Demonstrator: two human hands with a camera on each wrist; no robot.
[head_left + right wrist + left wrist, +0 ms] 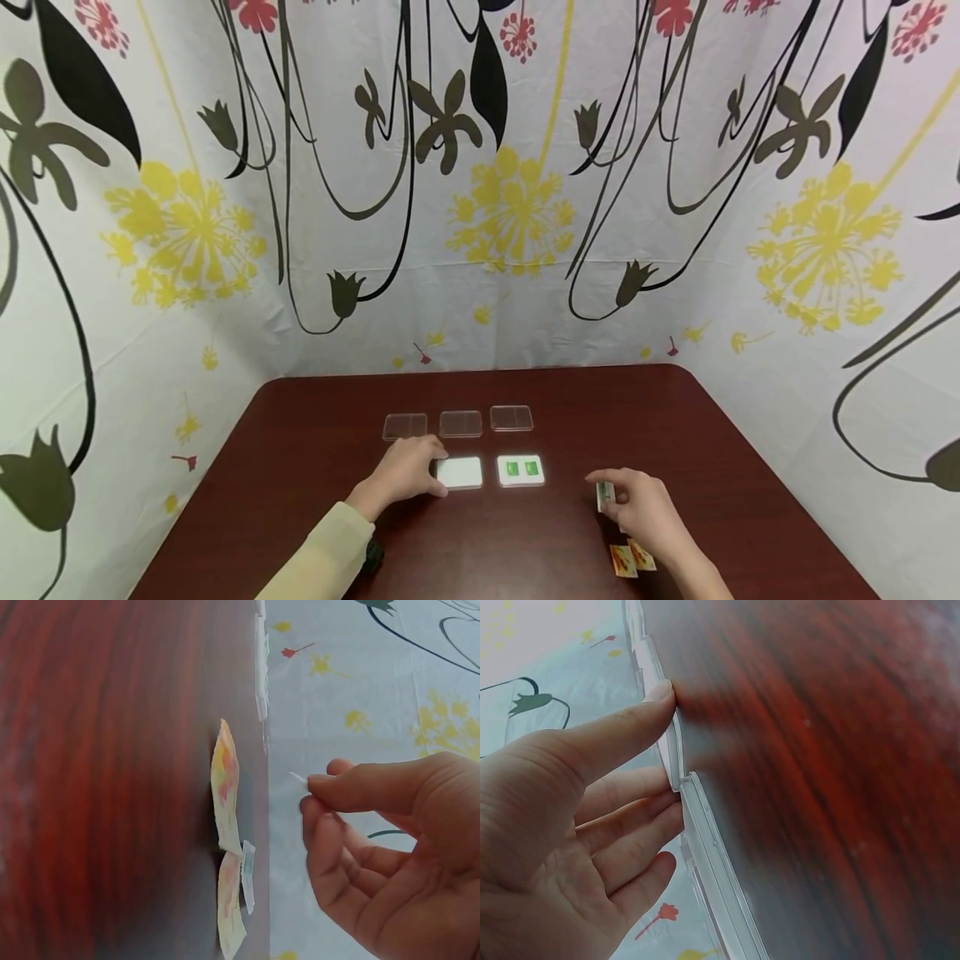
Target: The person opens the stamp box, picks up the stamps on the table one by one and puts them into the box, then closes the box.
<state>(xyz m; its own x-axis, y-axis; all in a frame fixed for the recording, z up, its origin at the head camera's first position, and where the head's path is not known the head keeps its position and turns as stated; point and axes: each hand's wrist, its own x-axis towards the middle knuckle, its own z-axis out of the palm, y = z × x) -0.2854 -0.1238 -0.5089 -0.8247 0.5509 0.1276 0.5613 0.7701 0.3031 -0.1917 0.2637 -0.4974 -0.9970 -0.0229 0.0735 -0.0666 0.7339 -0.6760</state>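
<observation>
My left hand [405,471] holds a flat white plastic case [460,472] at its left end, thumb on the near edge and fingers at the far edge. To its right lies a second white case [521,470] with two green stamps on it. Over the table's right side my right hand [637,504] pinches a small green-and-white stamp [604,497] between thumb and fingertips. Seen edge-on in the right wrist view, that stamp [298,778] sticks out past the thumb. Below this hand lie two orange-yellow stamps [225,791], with another pale stamp [249,876] beside them.
Three shallow clear plastic rectangles [461,423] stand in a row behind the white cases. A dark object [372,557] shows partly from under the left sleeve. The brown table [322,408] reaches to a flower-patterned cloth [487,317] behind and at both sides.
</observation>
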